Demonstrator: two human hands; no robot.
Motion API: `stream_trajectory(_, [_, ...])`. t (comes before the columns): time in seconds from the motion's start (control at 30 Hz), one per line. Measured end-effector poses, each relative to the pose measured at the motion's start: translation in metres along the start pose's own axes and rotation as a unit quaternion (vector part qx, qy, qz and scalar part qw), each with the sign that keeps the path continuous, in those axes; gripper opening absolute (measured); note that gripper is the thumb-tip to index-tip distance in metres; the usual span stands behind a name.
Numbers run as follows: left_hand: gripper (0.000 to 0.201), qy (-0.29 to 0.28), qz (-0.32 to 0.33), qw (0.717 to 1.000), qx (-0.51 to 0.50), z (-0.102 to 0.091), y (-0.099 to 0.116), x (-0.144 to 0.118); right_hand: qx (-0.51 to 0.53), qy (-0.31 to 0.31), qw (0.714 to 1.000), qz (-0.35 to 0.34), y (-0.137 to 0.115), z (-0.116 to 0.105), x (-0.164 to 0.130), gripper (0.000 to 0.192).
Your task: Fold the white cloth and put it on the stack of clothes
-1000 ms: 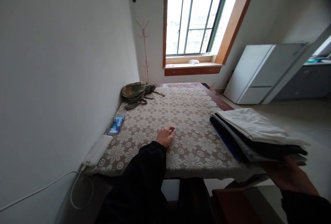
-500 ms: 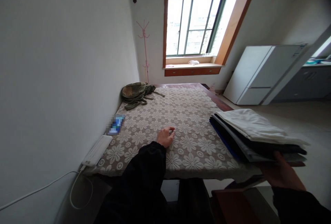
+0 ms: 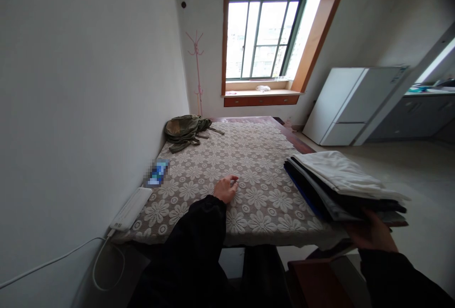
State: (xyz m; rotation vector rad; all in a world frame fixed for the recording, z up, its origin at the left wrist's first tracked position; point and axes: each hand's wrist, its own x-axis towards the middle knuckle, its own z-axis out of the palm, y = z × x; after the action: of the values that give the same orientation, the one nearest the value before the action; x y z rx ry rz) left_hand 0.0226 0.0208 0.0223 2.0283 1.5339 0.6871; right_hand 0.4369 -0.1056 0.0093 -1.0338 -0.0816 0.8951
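Lace tablecloth (image 3: 249, 166) lies open far of your loosely curled left hand (image 3: 225, 188), while your right hand (image 3: 371, 235) supports folded clothes (image 3: 341, 185) overhanging the table's right edge.

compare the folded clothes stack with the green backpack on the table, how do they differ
The folded clothes stack lies flat in neat white, black and grey layers at the table's near right edge, overhanging it, with the right hand under it. The green backpack is slumped and crumpled at the far left corner by the wall, untouched. Both rest on the lace tablecloth.
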Motion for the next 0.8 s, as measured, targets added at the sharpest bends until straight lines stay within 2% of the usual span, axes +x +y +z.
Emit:
stream_trajectory(0.1, [0.03, -0.001, 0.0, 1.0, 0.001, 0.0, 0.0, 0.0, -0.031, -0.037, 0.999, -0.025, -0.001, 0.002, -0.002, 0.033])
stream_trajectory(0.23, [0.03, -0.003, 0.001, 1.0, 0.004, -0.001, 0.001, -0.001, -0.042, 0.003, 0.999, -0.009, -0.002, 0.01, 0.0, 0.034])
stream_trajectory(0.37, [0.031, -0.005, -0.004, 1.0, 0.01, -0.002, 0.003, -0.002, -0.041, 0.0, 0.999, 0.011, -0.003, 0.018, 0.005, 0.035])
stream_trajectory(0.53, [0.032, -0.012, -0.001, 1.0, 0.02, -0.006, 0.006, -0.004, -0.005, 0.039, 0.999, 0.024, -0.006, 0.023, 0.01, 0.02])
stream_trajectory(0.63, [0.032, -0.02, 0.016, 0.999, 0.029, -0.009, 0.011, -0.008, 0.032, 0.008, 0.999, -0.006, -0.01, 0.025, 0.008, 0.018])
stream_trajectory(0.8, [0.031, -0.042, 0.052, 0.997, 0.042, -0.01, 0.018, -0.013, 0.082, -0.069, 0.991, -0.075, -0.021, 0.037, 0.001, 0.027])
